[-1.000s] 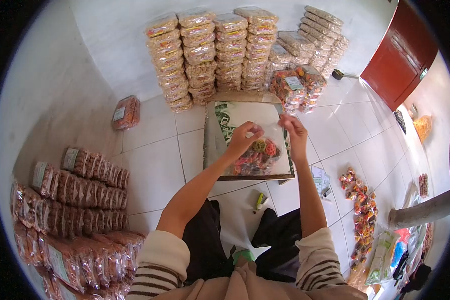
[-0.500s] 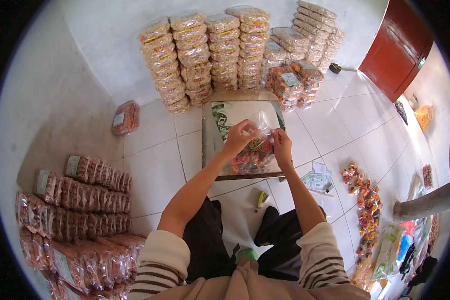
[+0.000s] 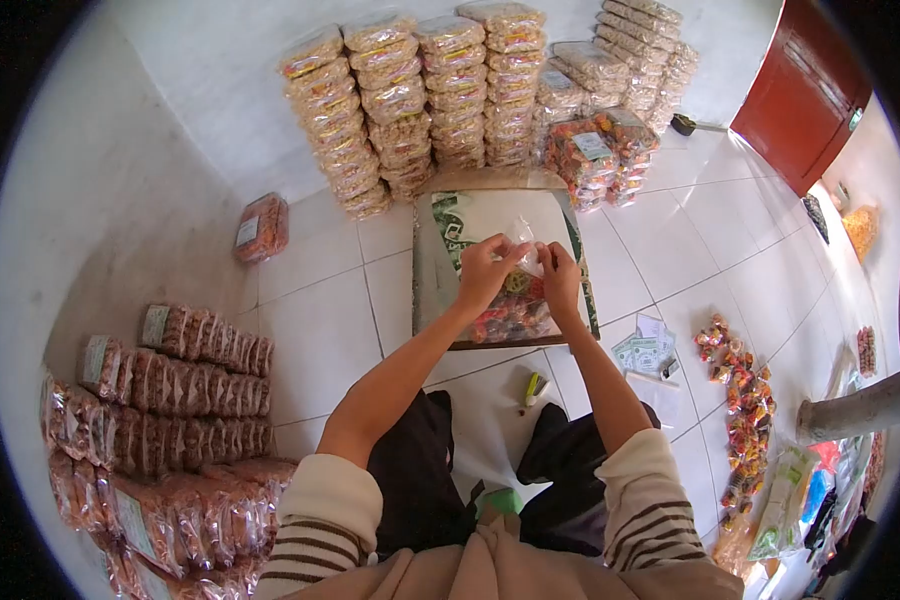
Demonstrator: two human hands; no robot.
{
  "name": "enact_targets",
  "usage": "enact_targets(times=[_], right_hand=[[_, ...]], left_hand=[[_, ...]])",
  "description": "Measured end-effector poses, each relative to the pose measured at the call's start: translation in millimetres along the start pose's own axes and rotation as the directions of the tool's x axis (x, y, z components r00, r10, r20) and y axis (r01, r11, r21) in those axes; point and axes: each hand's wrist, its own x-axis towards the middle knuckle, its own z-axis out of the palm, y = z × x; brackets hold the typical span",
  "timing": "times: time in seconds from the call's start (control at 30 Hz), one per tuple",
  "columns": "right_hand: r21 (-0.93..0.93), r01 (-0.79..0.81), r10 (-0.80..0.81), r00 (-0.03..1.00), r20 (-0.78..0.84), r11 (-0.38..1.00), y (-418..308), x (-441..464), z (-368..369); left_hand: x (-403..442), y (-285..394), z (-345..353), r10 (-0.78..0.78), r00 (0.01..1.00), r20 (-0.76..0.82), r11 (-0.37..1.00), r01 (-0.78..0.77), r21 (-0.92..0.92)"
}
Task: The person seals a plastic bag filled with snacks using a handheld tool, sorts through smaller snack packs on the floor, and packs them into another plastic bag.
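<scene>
A clear plastic bag (image 3: 513, 318) of small colourful packets lies on a low table (image 3: 440, 322) in front of me. Its loose top is gathered upward between my hands. My left hand (image 3: 488, 268) pinches the gathered plastic from the left, thumb against fingers. On the other side, my right hand (image 3: 558, 272) has its fingers closed on the same bag top. The two hands are close together, almost touching. Yellow-green and red packets show through the plastic below them.
Tall stacks of bagged snacks (image 3: 394, 95) stand behind the table. Packed brown bundles (image 3: 175, 435) are piled at left. A string of colourful packets (image 3: 742, 420), printed labels (image 3: 645, 345) and a yellow-green cutter (image 3: 535, 388) lie on the floor. A grey post (image 3: 850, 412) juts in at right.
My hands have drawn closer together, and the bag's spread top is now bunched between them. The whole view has shifted slightly.
</scene>
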Motion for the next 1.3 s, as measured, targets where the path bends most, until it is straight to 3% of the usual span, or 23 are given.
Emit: enact_targets(times=[0.07,0.1,0.17,0.23,0.47,0.5,0.57,0.7,0.73,0.8,0.87,0.9,0.93,1.0,1.07,1.1,1.17,1.2,1.27,1.3], right_hand=[[0.060,0.019,-0.016,0.999,-0.038,0.998,8.3,3.6,3.4],[0.115,0.040,-0.031,0.996,-0.079,0.993,7.1,4.1,3.7],[0.118,0.042,-0.030,0.995,-0.097,0.992,5.5,3.4,2.0],[0.109,-0.049,0.053,0.998,-0.040,0.993,4.5,5.8,1.8],[0.088,-0.062,0.057,0.997,0.054,0.994,18.2,14.4,3.8],[0.105,-0.069,0.061,0.995,0.074,0.992,19.1,14.8,3.7],[0.123,-0.074,0.062,0.994,0.095,0.990,20.9,16.7,2.0],[0.138,-0.193,0.146,0.945,0.291,0.971,16.8,19.4,-5.4],[0.164,-0.227,0.157,0.921,0.357,0.960,14.8,19.7,-7.0],[0.152,-0.218,0.141,0.904,0.404,0.964,19.4,23.4,-6.4],[0.140,-0.207,0.125,0.885,0.448,0.968,26.9,26.2,-5.7],[0.169,-0.177,0.079,0.881,0.466,0.970,27.9,26.6,-5.9],[0.197,-0.147,0.034,0.875,0.483,0.969,29.1,26.8,-6.2],[0.197,-0.178,0.054,0.857,0.512,0.964,28.1,24.9,-8.0],[0.194,-0.211,0.074,0.837,0.542,0.958,23.7,23.7,-11.8],[0.179,-0.206,0.074,0.830,0.553,0.962,22.9,24.0,-13.3],[0.164,-0.200,0.074,0.822,0.564,0.966,25.9,25.1,-11.8],[0.218,-0.153,0.013,0.844,0.536,0.964,28.7,25.6,-7.8],[0.269,-0.105,-0.047,0.861,0.506,0.957,36.4,24.8,-5.5],[0.279,-0.209,0.050,0.873,0.486,0.937,23.1,19.2,-8.5]], left_hand=[[-2.7,8.0,-1.6,-0.174,0.983,0.062,0.985,0.174,0.006],[-3.2,7.2,1.1,-0.176,0.982,0.063,0.984,0.176,0.007],[-5.2,5.5,6.3,-0.054,0.991,-0.120,0.998,0.055,0.004],[-4.9,2.5,5.6,-0.051,0.987,-0.154,0.998,0.053,0.012],[-6.5,-2.5,10.0,-0.036,0.956,-0.292,0.995,0.060,0.075],[-6.7,-4.0,9.5,-0.035,0.956,-0.292,0.995,0.060,0.075],[-7.5,-7.3,6.7,-0.218,0.955,-0.203,0.973,0.228,0.027],[-10.0,1.8,3.8,-0.225,0.960,-0.166,0.972,0.232,0.027],[-10.7,1.1,6.5,-0.002,0.957,-0.289,0.967,0.076,0.245],[-9.3,-2.7,6.9,0.238,0.905,-0.352,0.882,-0.050,0.468],[-1.7,-8.0,2.3,0.284,0.942,-0.179,0.956,-0.264,0.129],[-1.1,-8.8,-1.2,0.285,0.942,-0.178,0.956,-0.265,0.130],[-0.8,-9.6,-5.1,0.173,0.985,0.002,0.984,-0.173,0.048],[2.6,-12.8,-10.2,0.067,0.979,0.192,0.998,-0.065,-0.017],[10.3,-17.7,-11.8,0.465,0.872,0.149,0.877,-0.478,0.058],[12.2,-20.4,-7.3,0.465,0.873,0.149,0.877,-0.477,0.058],[14.3,-24.4,4.7,0.412,0.904,-0.115,0.869,-0.428,-0.247],[13.3,-20.9,2.1,0.413,0.904,-0.115,0.869,-0.428,-0.248],[10.1,-14.5,-4.3,0.090,0.979,0.185,0.915,-0.007,-0.404],[12.2,-10.6,-5.0,0.090,0.979,0.184,0.914,-0.008,-0.405]])
